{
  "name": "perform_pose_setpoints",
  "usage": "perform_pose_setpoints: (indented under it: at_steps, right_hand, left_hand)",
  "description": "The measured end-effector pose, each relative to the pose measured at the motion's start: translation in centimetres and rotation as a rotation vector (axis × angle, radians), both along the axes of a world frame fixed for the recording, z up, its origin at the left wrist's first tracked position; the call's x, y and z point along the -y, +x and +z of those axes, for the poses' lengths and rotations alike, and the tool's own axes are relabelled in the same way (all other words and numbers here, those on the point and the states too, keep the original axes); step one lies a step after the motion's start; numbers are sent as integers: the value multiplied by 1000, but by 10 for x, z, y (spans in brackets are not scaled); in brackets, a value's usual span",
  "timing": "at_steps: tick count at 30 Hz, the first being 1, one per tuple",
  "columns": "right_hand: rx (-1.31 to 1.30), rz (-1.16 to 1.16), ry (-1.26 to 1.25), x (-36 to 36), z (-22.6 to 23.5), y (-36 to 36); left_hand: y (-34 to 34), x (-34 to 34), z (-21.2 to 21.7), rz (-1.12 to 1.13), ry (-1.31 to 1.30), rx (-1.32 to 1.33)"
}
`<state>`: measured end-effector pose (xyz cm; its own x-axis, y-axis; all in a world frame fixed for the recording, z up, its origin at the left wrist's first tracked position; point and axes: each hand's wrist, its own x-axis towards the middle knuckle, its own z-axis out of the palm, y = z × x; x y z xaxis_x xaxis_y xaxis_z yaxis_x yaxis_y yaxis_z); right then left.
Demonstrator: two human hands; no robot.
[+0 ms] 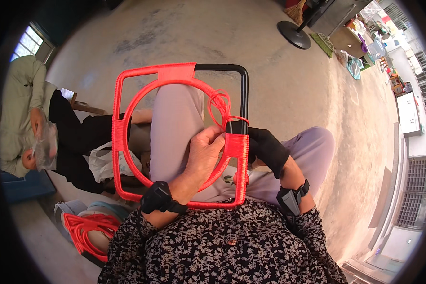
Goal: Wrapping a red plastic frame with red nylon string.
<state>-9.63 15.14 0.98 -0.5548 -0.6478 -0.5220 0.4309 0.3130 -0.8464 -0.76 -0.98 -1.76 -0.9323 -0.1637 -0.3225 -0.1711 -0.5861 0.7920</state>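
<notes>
A square frame with rounded corners (114,94) stands over my lap, mostly wrapped in red cord. Its upper right stretch (244,90) is bare black tube. Inside it sits a red-wrapped ring (136,100), joined to the frame by broad cord bands at the top, left and right. My left hand (204,154) reaches through the ring, thumb and fingers pinched on red cord beside the right band (236,146). A looped bundle of loose cord (219,105) hangs just above. In a black glove, my right hand (268,147) grips the frame's right side; its fingertips are partly hidden.
Left, a seated person (21,109) handles a clear plastic bag (46,146). A coil of red cord (87,233) lies at lower left, near a white bag (111,163). A round black stand base (294,35) and a green broom head (322,45) are at far right.
</notes>
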Motion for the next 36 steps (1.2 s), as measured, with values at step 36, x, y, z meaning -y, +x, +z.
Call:
perform_pose_setpoints:
  at_steps: [36]
  right_hand:
    - [-186, -375, 15, -45, 67, 6]
  left_hand:
    - [2, 9, 3, -42, 53, 27]
